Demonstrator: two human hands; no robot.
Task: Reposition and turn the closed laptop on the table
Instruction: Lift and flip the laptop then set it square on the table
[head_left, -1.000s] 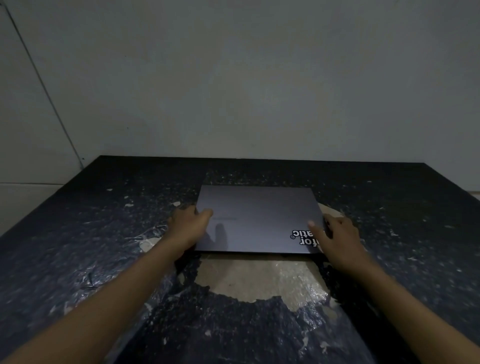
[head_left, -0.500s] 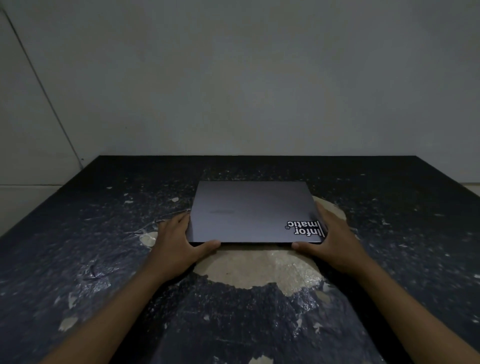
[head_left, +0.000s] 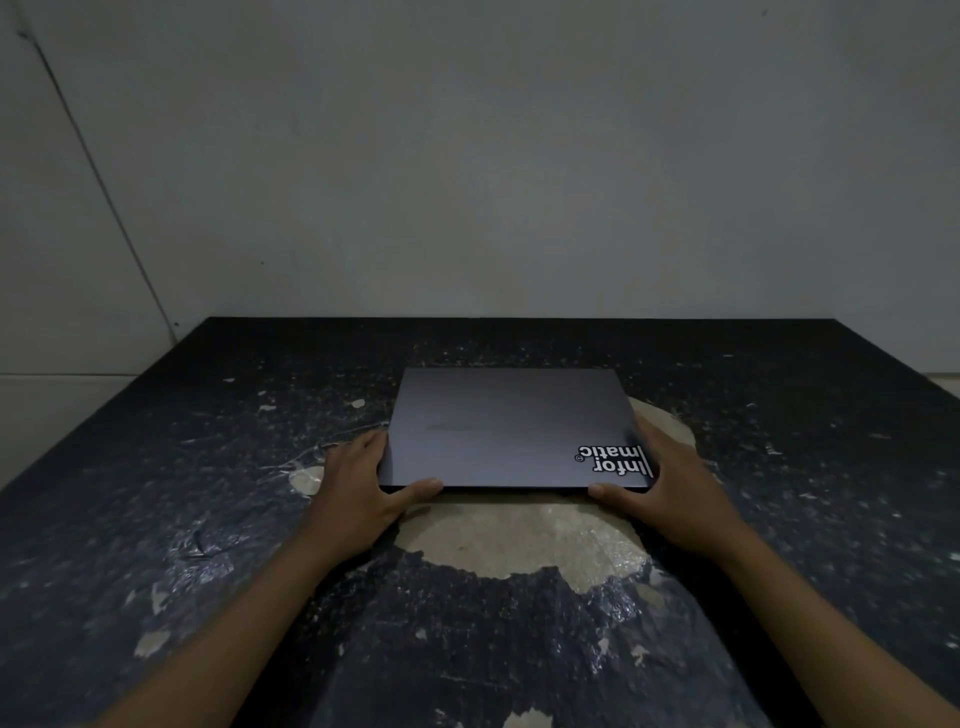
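A closed dark grey laptop (head_left: 509, 426) lies flat in the middle of the black table (head_left: 208, 493), its long edges running left to right. A white sticker with lettering (head_left: 615, 460) sits at its near right corner. My left hand (head_left: 358, 493) grips the near left corner, thumb along the front edge and fingers on the left side. My right hand (head_left: 670, 493) grips the near right corner the same way, thumb at the front edge.
The table's black covering is worn, with a large pale bare patch (head_left: 519, 535) just in front of and beside the laptop and small flecks all over. A plain light wall (head_left: 467, 182) stands right behind the table's far edge.
My hands slid from resting on the lid to gripping the two near corners. The laptop has shifted slightly and now sits squarer to me.
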